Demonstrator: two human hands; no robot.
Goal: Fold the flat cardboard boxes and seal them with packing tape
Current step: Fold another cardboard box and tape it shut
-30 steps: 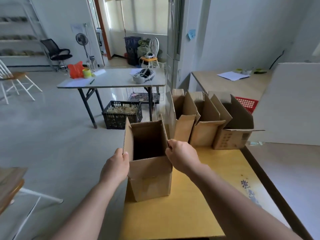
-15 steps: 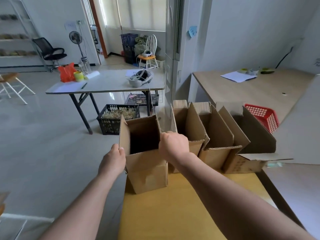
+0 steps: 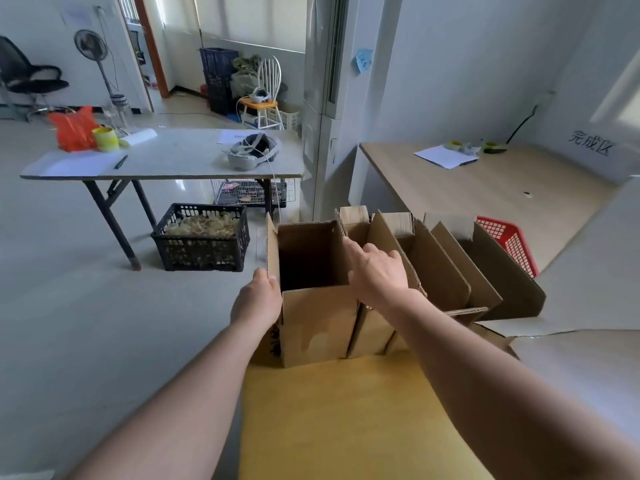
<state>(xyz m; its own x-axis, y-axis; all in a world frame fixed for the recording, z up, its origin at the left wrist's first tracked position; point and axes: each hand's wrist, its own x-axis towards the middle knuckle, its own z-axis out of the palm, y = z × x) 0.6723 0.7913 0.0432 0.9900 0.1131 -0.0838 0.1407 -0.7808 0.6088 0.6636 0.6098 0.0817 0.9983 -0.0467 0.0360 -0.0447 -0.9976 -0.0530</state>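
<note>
- The open cardboard box (image 3: 318,320) stands upright at the far left end of the yellow surface (image 3: 346,410), its mouth facing up and its inside dark.
- Its left flap sticks straight up, and its right side touches the first in a row of other boxes (image 3: 443,271).
- My left hand (image 3: 258,301) sits against the outside of the box's left wall, just under that upright flap, with the thumb at the near corner edge.
- The fingers of that hand are hidden behind its back, so I cannot tell whether they are clamped on the cardboard or only pressed to it.
- My right hand (image 3: 377,275) lies over the top of the box's right wall, where it meets the neighbouring box.
- The fingers (image 3: 349,247) there are stretched out and slightly apart, pointing away from me along the flap, and they grip nothing.
- The other boxes lean open in a line toward the right, flaps up.
- A red basket (image 3: 509,240) shows behind the last of them.
- On the floor to the left stands a black crate (image 3: 204,240), beside a white folding table (image 3: 173,157).
- A wooden desk (image 3: 485,188) with a sheet of paper (image 3: 445,156) on it runs along the right wall.
</note>
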